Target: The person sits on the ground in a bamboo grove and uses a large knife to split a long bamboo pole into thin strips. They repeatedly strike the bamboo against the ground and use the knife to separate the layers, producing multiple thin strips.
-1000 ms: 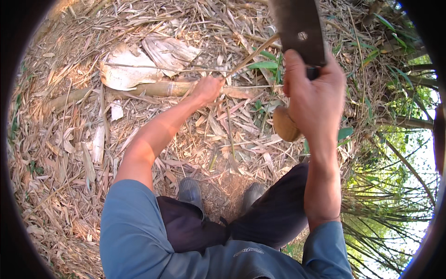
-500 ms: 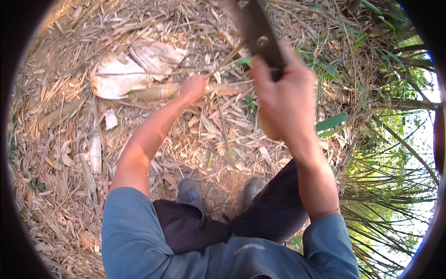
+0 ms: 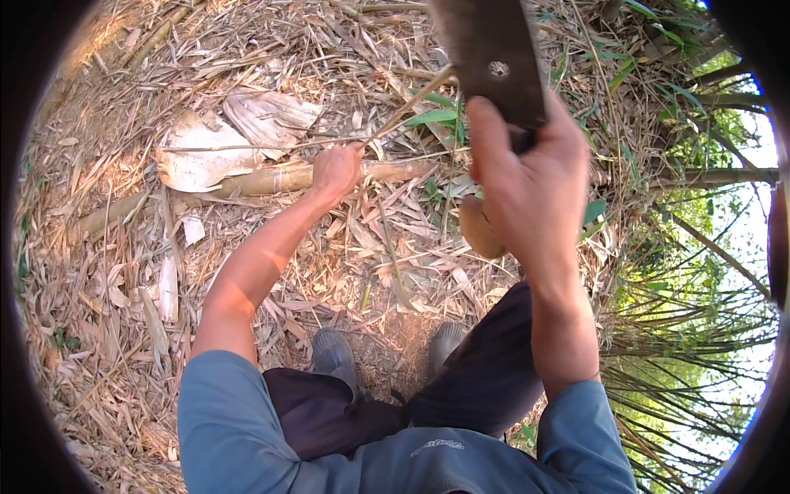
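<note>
My right hand (image 3: 535,185) is wrapped round the handle of a machete (image 3: 498,49), raised in front of me. Its broad dark blade has a small hole and runs out past the top of the picture. The rounded wooden butt (image 3: 480,228) of the handle shows below my fingers. Farther left, my left hand (image 3: 336,174) is closed round a thin stick (image 3: 411,102), which slants up to the right toward the blade. A bamboo pole (image 3: 276,180) lies on the ground right beneath that hand; whether the hand touches it I cannot tell.
Dry leaves and chips (image 3: 107,329) cover the ground. A pale dried bamboo sheath (image 3: 206,152) lies against the pole on the left. My grey boots (image 3: 333,354) stand close in front of me. Green leaves (image 3: 434,117) grow near the blade, and thin stems (image 3: 683,362) crowd the right side.
My right hand and the machete have shifted a little to the right and nearer, and the handle's butt shows more clearly. My left hand has moved slightly nearer, still on the stick.
</note>
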A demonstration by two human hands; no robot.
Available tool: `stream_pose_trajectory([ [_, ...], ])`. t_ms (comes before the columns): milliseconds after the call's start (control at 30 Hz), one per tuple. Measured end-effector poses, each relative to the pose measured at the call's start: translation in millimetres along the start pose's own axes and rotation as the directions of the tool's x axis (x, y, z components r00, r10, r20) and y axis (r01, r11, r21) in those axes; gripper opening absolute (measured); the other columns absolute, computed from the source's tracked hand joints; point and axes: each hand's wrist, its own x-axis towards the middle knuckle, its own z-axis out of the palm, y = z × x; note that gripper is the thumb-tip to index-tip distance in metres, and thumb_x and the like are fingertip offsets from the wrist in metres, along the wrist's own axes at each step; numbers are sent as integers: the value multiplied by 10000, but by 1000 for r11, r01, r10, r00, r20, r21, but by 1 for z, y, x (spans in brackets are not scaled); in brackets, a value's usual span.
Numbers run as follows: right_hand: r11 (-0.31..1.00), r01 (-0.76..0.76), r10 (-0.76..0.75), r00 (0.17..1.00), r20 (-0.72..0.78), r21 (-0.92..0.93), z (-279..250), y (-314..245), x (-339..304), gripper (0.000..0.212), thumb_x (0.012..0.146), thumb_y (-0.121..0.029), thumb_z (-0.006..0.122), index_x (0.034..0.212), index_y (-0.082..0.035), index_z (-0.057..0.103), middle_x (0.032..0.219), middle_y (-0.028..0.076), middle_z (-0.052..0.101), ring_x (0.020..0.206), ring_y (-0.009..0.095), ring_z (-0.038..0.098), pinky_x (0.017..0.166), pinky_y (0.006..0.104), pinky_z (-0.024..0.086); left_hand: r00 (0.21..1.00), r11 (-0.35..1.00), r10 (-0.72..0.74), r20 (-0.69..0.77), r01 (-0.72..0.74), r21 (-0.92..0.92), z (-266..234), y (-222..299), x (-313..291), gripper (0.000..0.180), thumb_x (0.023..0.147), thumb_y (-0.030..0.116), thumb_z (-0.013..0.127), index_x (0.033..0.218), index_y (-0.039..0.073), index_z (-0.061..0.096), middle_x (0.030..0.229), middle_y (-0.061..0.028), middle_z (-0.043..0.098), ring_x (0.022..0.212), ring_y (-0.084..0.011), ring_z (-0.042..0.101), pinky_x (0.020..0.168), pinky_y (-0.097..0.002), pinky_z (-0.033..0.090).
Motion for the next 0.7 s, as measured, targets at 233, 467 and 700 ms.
stream_pose_trajectory([
  [233, 994, 72, -70, 997, 27, -86, 18, 22, 7, 118, 943, -87, 630, 1039, -30, 666, 618, 48, 627, 531, 66, 557, 501, 287, 429, 986, 989, 103, -128, -88, 115, 36, -43, 12, 245, 986, 153, 542, 1011, 17, 744, 658, -178, 683, 531, -299, 675, 498, -444, 530],
  [467, 998, -7, 15, 993, 113, -70, 16, 23, -4, 123, 932, -103, 620, 980, 10, 622, 628, 156, 641, 512, 210, 631, 506, 361, 462, 994, 993, -103, 45, 100, 61, 17, -29, 2, 292, 1003, 292, 561, 1086, 93, 757, 863, -226, 726, 833, -383, 715, 751, -528, 549],
  [700, 989, -107, 118, 988, 103, -105, 14, 37, -8, 229, 930, -133, 620, 1112, 2, 654, 627, 162, 650, 504, 244, 628, 514, 380, 465, 841, 851, 315, -440, -456, -260, -29, 38, 5, 332, 991, 351, 583, 1137, 101, 747, 961, -206, 735, 933, -351, 714, 834, -458, 548],
])
